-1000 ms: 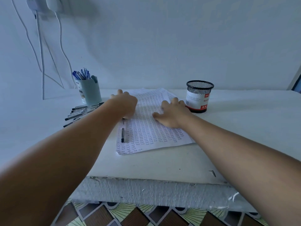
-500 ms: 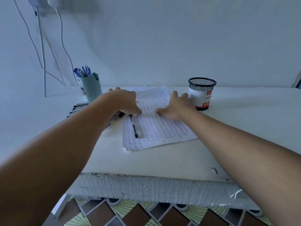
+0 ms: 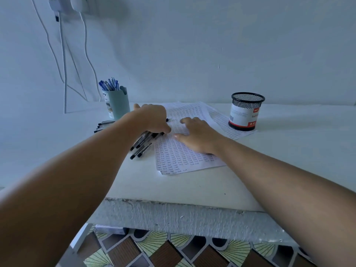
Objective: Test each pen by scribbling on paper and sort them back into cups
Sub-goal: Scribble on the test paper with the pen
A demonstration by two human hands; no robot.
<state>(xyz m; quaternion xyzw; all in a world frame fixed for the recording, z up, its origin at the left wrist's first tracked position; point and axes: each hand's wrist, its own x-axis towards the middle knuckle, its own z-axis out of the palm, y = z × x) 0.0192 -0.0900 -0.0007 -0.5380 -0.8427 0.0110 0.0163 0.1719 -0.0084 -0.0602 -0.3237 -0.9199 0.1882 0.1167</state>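
Several black pens (image 3: 143, 143) are lying bunched at the paper's (image 3: 181, 153) left edge, the left hand (image 3: 152, 118) curling over them. The right hand (image 3: 196, 135) is resting flat, fingers spread, on the paper. Blue pens (image 3: 109, 84) are standing in the far-left cup (image 3: 118, 105); the mesh cup (image 3: 245, 111) is sitting far right.

A white, rough-edged table (image 3: 173, 189) is seen. On it are set a pale green pen cup (image 3: 117, 105), a black mesh cup (image 3: 245, 112), printed paper sheets (image 3: 185, 160) and loose black-capped pens (image 3: 141, 146).

two cups (image 3: 117, 104), two hands (image 3: 152, 117), several pens (image 3: 141, 144)
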